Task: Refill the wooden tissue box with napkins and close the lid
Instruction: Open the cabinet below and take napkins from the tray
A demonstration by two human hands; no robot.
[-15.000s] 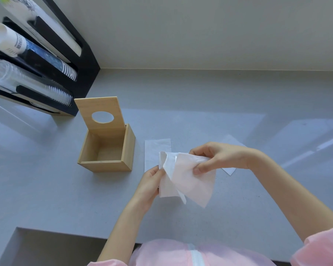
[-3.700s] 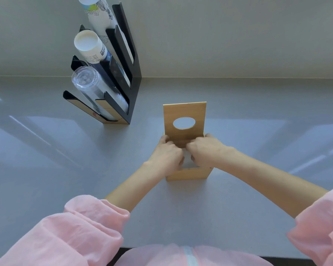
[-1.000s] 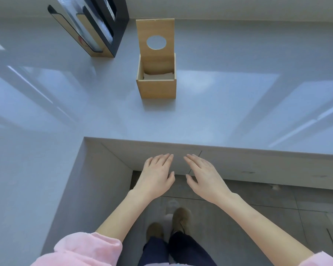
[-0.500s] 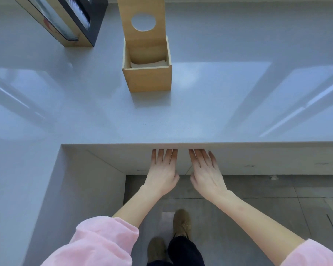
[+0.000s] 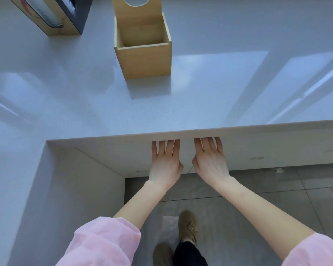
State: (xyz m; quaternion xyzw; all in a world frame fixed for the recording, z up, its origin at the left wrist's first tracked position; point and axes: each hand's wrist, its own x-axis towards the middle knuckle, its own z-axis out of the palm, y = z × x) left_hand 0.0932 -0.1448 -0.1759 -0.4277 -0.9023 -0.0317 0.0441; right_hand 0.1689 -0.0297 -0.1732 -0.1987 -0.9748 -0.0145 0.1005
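Note:
The wooden tissue box (image 5: pixel 146 60) stands on the grey counter (image 5: pixel 200 96) at the top centre. Its hinged lid (image 5: pixel 136 14), with a round hole, stands upright at the back. A thin strip of white napkin (image 5: pixel 160 43) shows just inside the front wall. My left hand (image 5: pixel 165 164) and my right hand (image 5: pixel 210 162) are below the counter's front edge, palms down, fingers spread. Their fingertips are hidden under the overhang. Neither hand holds anything.
A black and wood cup holder (image 5: pixel 52 18) with stacked cups sits at the top left of the counter. A side counter panel (image 5: pixel 23 189) runs down the left. Below is a grey tiled floor (image 5: pixel 258 208) with my shoes (image 5: pixel 187 225).
The view has tilted down and closer, so the box sits higher in frame. Both hands have slid forward, fingertips now tucked under the counter edge.

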